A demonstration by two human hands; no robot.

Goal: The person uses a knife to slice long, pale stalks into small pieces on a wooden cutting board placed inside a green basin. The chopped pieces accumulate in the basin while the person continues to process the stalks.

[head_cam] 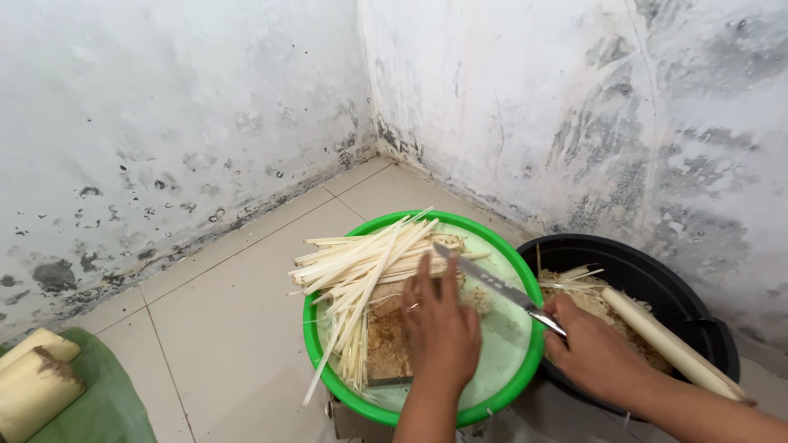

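Observation:
My left hand (441, 326) lies flat, fingers together, on pale material over a wooden board (386, 349) inside a round green tray (525, 279). My right hand (595, 354) grips the handle of a knife (492, 285), its blade pointing up-left across the tray just above my left fingertips. A heap of long pale strips (361, 262) lies across the tray's left half, some sticking out over its rim.
A black bucket (657, 271) at the right holds shavings and a long pale stalk (669, 343). Thick pale stalk pieces (33, 377) rest on a green cloth (107, 402) at the lower left. Stained walls meet in a corner behind; the floor is beige tile.

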